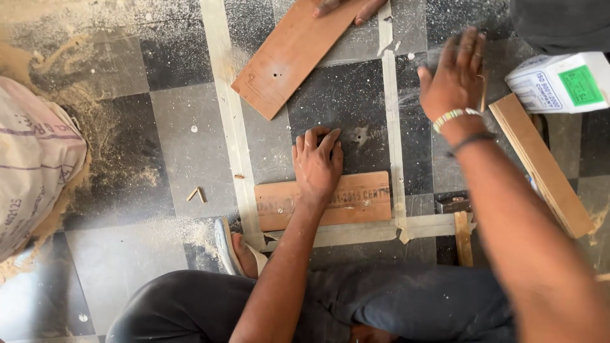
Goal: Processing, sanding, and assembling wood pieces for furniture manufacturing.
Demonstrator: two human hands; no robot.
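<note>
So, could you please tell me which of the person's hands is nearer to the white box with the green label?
The right. The right hand hovers just left of the white box, without touching it. The left hand presses on a small wooden board, further down and left.

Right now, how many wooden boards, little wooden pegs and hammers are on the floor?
Wooden boards: 3, one under the left hand at, one at the top, one at the right
Little wooden pegs: 2
Hammers: 1
Total: 6
</note>
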